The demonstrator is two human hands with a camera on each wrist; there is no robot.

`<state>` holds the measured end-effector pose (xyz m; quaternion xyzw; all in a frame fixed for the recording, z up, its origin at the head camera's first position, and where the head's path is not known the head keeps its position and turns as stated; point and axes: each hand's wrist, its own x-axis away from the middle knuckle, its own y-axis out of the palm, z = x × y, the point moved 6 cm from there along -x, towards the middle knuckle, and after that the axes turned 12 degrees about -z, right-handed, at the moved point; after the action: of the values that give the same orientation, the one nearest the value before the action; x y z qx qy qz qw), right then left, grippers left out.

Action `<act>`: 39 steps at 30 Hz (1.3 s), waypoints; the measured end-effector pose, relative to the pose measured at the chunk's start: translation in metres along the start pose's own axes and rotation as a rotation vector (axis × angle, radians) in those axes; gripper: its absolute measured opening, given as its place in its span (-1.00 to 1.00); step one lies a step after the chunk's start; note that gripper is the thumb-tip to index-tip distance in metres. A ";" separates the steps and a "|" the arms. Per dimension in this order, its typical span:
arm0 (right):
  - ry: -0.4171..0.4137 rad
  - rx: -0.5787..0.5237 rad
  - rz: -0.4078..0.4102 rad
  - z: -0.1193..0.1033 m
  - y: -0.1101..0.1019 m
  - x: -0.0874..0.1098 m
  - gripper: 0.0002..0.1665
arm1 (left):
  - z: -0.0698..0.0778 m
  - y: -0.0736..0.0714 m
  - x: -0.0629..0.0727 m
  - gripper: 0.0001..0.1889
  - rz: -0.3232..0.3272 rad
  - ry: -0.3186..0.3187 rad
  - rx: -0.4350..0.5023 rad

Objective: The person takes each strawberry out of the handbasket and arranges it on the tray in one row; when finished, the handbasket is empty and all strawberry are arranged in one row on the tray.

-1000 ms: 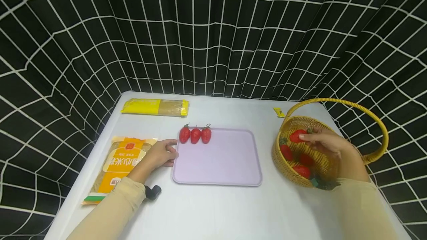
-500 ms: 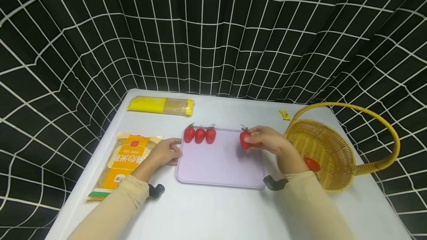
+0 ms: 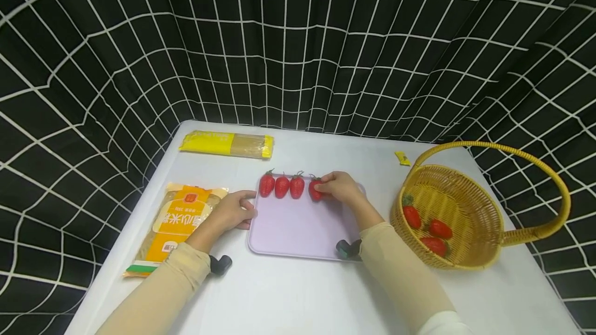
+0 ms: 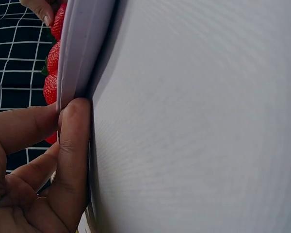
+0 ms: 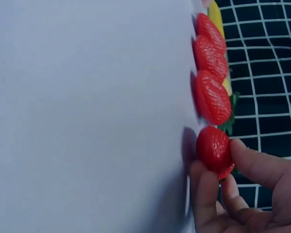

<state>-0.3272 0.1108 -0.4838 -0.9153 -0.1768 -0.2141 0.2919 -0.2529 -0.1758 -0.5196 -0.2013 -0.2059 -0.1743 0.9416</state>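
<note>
A pale purple tray (image 3: 293, 231) lies on the white table, and my left hand (image 3: 233, 211) pinches its left rim. In the left wrist view a thumb and fingers lie on either side of the tray's edge (image 4: 70, 73). My right hand (image 3: 343, 188) pinches a red strawberry (image 5: 215, 148) with a green stalk, low over the tray's back edge. Left of it, three more strawberries (image 3: 282, 187) stand side by side in a row at the tray's back left corner. A small gap separates the held strawberry from the row.
A wicker basket (image 3: 470, 211) with a tall handle, on the right, contains three strawberries (image 3: 434, 245). Left of the tray lies an orange-labelled noodle packet (image 3: 179, 221). Behind are a long yellow packet (image 3: 209, 142) and a small yellow sachet (image 3: 402, 158). A black gridded curtain (image 3: 298, 40) surrounds the table.
My right hand has taken a strawberry out of the basket and carried it left across the tray to beside the row. My left hand has stayed at the tray's left rim.
</note>
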 end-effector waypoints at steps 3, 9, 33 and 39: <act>-0.016 -0.013 0.030 -0.001 0.001 -0.003 -0.58 | 0.002 0.000 0.001 -0.38 -0.002 0.001 -0.004; -0.032 -0.012 0.058 -0.002 0.004 -0.004 -0.57 | 0.005 0.002 0.002 -0.38 -0.007 0.002 -0.003; -0.217 0.090 -0.357 -0.002 -0.092 0.106 -0.37 | 0.004 0.000 0.003 -0.37 -0.001 -0.008 -0.017; -0.341 -0.167 -0.526 0.043 -0.164 0.128 -0.51 | 0.004 0.003 0.004 -0.36 -0.007 -0.007 -0.021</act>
<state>-0.2806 0.2886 -0.3773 -0.8816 -0.4355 -0.1396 0.1165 -0.2501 -0.1723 -0.5151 -0.2114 -0.2082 -0.1788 0.9381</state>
